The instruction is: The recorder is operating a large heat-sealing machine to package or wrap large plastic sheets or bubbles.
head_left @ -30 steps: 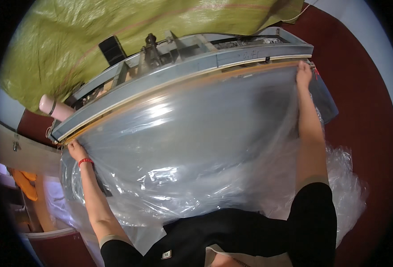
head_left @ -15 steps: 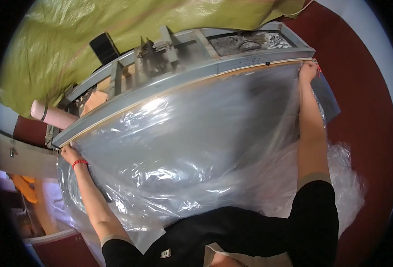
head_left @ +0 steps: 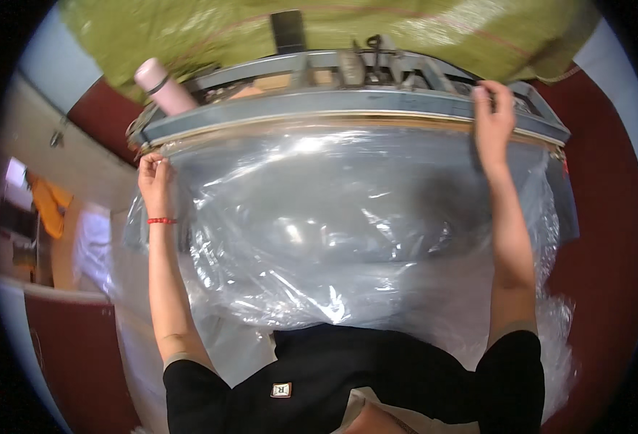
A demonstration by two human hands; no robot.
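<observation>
A wide sheet of clear plastic film [head_left: 319, 275] spreads in front of me, wrinkled and shiny. Its far edge lies along a long grey metal bar [head_left: 290, 106] with a thin tan strip below. At the bar's left end my left hand [head_left: 154, 173], with a red bead bracelet [head_left: 161, 220] on the wrist, pinches the film's far left corner. My right hand [head_left: 495, 123] is over the right part of the bar, thumb and fingers stretched out and apart, with nothing seen in it. Whether its fingertips touch the bar cannot be told.
Behind the bar is a metal frame with clamp-like metal parts [head_left: 373, 61]. A pink bottle [head_left: 165, 88] leans at its left, and a dark flat phone-like object [head_left: 287, 32] lies on the yellow-green sheet [head_left: 434, 25]. An orange item [head_left: 50, 206] is far left.
My right hand has let go of the film's right corner and moved left, over the bar. My left hand stays at the left corner. The view has turned, so the bar now looks level.
</observation>
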